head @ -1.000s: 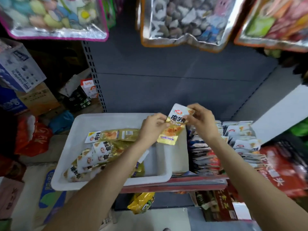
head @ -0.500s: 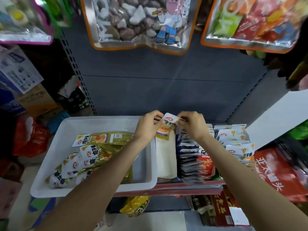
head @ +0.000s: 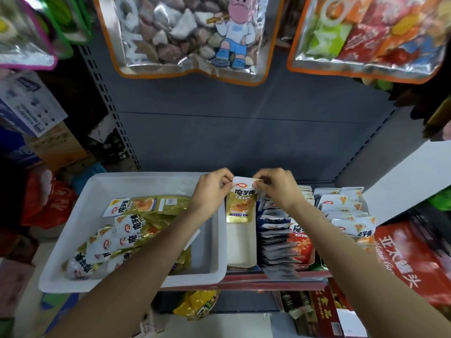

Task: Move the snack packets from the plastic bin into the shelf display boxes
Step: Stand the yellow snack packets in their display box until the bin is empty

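A white plastic bin (head: 151,181) rests on the shelf at the left, with several gold snack packets (head: 136,223) lying in its left half. My left hand (head: 212,189) and my right hand (head: 275,187) each pinch a top corner of one gold snack packet (head: 241,202). The packet stands upright at the back of a narrow white display box (head: 240,242), which holds nothing else that I can see. To its right, two display boxes are packed with upright packets, blue and red ones (head: 283,237) and white ones (head: 341,211).
Large candy bags (head: 185,35) hang above on the grey shelf back panel. A red shelf edge (head: 275,281) runs below the boxes. A red pack (head: 410,262) lies at the right, cardboard boxes (head: 31,111) stack at the left, and a yellow bag (head: 197,304) sits on the shelf below.
Both hands carried the gold packet from above the bin's right edge back and down into the narrow white box, turning it upright. The view shifted left and up.
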Motion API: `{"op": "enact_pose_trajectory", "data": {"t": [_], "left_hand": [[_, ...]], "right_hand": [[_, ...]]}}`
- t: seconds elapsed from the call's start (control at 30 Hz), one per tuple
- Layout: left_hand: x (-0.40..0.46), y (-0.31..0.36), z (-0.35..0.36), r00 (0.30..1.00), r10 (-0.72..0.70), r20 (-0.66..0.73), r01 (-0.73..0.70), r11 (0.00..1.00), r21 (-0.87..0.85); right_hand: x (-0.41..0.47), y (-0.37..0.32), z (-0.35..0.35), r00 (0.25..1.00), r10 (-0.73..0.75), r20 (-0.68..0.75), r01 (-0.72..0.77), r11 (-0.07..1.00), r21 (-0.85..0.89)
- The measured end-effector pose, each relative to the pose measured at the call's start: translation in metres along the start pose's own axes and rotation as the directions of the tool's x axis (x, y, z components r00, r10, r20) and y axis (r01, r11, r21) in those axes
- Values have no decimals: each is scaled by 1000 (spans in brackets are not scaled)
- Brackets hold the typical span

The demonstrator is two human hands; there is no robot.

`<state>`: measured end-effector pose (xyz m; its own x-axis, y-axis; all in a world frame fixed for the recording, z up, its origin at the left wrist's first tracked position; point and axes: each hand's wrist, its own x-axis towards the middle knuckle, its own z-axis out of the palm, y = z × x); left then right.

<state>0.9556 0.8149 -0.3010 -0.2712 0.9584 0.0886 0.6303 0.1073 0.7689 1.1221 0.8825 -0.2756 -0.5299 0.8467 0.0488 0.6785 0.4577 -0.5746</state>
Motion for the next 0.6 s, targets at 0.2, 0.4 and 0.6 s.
{"op": "enact_pose_trajectory", "data": {"t": [0.2, 0.4, 0.6], "left_hand": [[10, -3, 7, 998, -70, 4, 69, 995, 67], [16, -3, 8, 989, -144, 44, 132, 969, 211], [6, -6, -10, 996, -83, 20, 83, 996, 34]], "right_hand": [[11, -2, 4, 996, 81, 24, -79, 992, -95], [19, -4, 7, 979, 160, 128, -136, 975, -176], [6, -14, 1, 999, 28, 43, -26, 999, -45]]}}
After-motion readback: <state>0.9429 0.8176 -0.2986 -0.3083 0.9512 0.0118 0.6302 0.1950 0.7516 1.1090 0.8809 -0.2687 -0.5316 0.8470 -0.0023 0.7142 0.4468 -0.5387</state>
